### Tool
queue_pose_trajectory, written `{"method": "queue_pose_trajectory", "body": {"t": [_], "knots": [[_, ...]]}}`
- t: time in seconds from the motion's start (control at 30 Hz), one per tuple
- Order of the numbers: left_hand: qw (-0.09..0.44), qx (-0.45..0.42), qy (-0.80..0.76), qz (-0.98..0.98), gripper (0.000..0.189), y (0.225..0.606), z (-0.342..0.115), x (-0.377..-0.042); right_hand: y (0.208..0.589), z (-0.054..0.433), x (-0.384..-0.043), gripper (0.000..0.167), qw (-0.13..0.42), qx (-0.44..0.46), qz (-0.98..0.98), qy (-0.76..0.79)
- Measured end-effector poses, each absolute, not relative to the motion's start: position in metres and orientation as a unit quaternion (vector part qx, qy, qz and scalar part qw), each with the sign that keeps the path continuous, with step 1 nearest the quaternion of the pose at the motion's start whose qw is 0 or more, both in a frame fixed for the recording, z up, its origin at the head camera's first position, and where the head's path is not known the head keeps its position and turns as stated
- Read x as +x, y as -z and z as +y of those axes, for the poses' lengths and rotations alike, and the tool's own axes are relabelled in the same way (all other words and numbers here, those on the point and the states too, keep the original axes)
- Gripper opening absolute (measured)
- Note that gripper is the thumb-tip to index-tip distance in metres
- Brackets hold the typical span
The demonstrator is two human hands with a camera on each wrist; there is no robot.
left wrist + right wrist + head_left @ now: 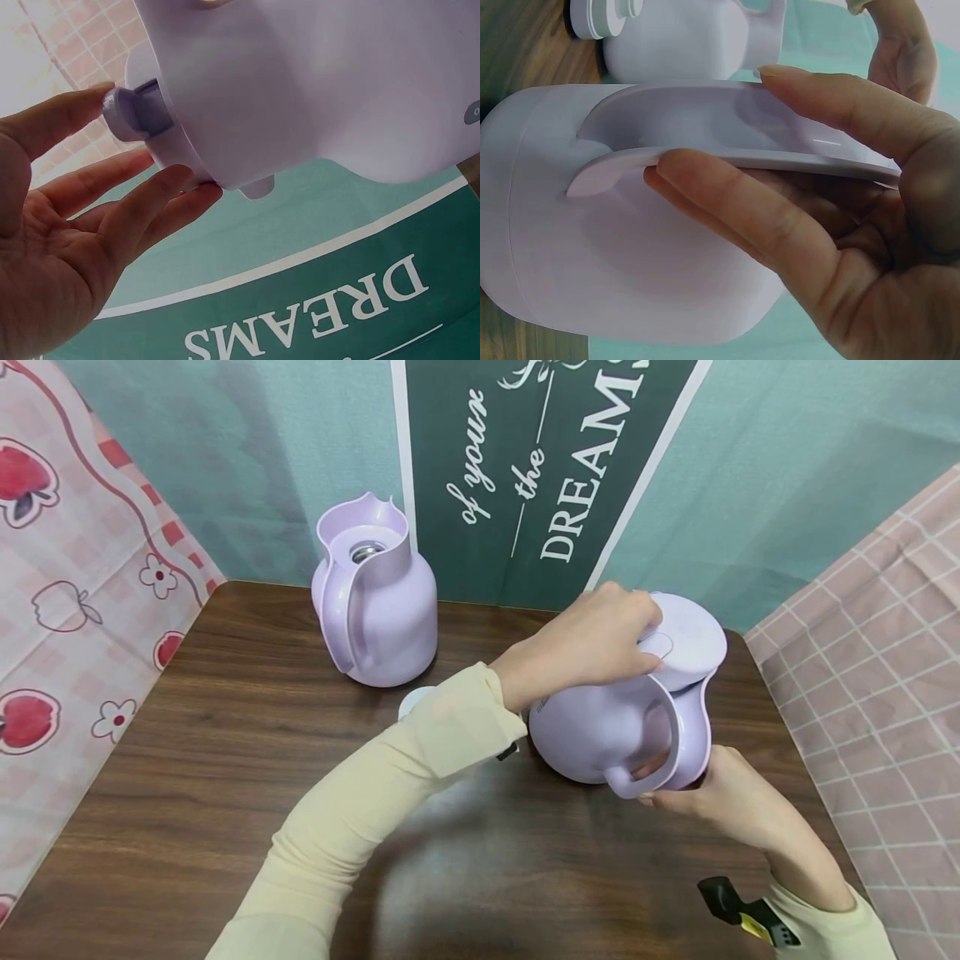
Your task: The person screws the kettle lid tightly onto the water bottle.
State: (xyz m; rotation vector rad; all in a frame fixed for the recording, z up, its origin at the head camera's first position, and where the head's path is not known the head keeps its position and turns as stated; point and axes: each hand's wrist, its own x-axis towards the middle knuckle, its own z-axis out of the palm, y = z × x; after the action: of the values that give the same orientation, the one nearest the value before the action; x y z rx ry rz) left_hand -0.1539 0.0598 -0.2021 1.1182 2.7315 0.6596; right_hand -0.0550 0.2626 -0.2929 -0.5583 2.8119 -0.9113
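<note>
A lavender thermos jug (592,735) is at the right of the wooden table, its round lid (690,639) at the top of the neck. My left hand (592,639) reaches across and holds this lid. The left wrist view shows the thumb on the lid's projecting tab (120,114) and the fingers along the opposite edge. From the near right, my right hand (723,797) grips the jug's handle (667,752), its thumb on one side and fingers on the other in the right wrist view.
A second lavender jug (397,618) stands upright at the back left, its top uncovered around a metallic opening. Close to it lies a pale round lid (604,16), partly hidden by my left sleeve in the head view. Curtains (315,435) hang behind and on both sides.
</note>
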Motion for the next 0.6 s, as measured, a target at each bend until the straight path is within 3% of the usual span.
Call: {"method": "queue_pose_trajectory", "body": {"t": [0.23,0.43,0.6], "knots": [[0.064,0.37,-0.223,0.9,0.006,0.203,0.059,-0.156,0.294,0.262,-0.055,0.029,0.059,-0.189,0.931,0.306],[0.07,0.328,-0.251,0.908,0.029,0.205,0.059,-0.161,0.295,0.262,-0.054,0.029,0.062,-0.19,0.927,0.318],[0.043,0.286,-0.277,0.916,0.025,0.209,0.055,-0.169,0.294,0.262,-0.055,0.028,0.062,-0.188,0.929,0.311]]}}
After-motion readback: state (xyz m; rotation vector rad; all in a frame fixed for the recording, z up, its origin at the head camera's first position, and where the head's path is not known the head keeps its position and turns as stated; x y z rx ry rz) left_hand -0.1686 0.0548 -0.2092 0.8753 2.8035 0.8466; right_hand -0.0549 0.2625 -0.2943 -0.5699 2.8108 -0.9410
